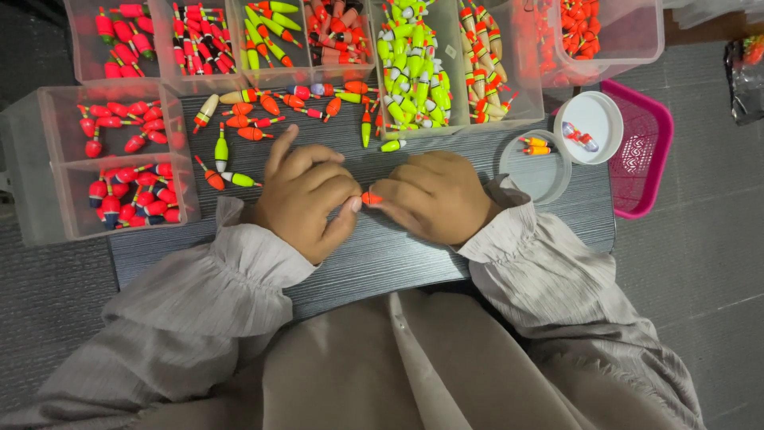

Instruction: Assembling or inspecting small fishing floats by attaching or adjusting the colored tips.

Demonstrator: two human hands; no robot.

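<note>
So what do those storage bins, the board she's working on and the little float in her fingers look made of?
Storage bins: clear, slightly frosted plastic; contents show through the walls.
Board: dark grey, fine streaked grain, probably laminate or painted wood.
Float: glossy orange, likely painted foam or plastic; mostly hidden between left hand and right hand.

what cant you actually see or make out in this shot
Head view only:
- Orange float: mostly covered by the fingers of the left hand and right hand; its full shape is hidden.
- Top bins: cut off by the upper edge.
- Dark bag: cut off at the right edge; contents unclear.
- White lid: small pieces inside too tiny to identify.
</note>
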